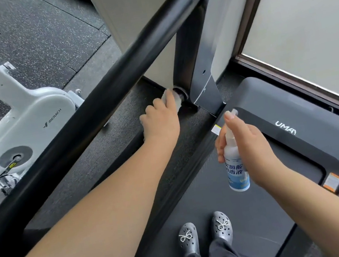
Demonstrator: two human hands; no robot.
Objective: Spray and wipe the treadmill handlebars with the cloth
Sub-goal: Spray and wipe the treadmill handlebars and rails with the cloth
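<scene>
A thick black handlebar [111,79] runs diagonally from the lower left up to the treadmill's upright post [194,56]. My left hand [161,118] reaches past and below the bar, shut on a white cloth [173,98] pressed near the base of the post. My right hand [245,144] holds a white spray bottle [236,168] with a blue label upright over the treadmill deck, a finger resting on its nozzle. Most of the cloth is hidden under my fingers.
A white exercise bike [28,120] stands on the speckled floor to the left. The treadmill's grey motor cover [297,120] lies ahead, with a frosted window [311,41] at the right. My feet in grey clogs [204,232] stand on the belt.
</scene>
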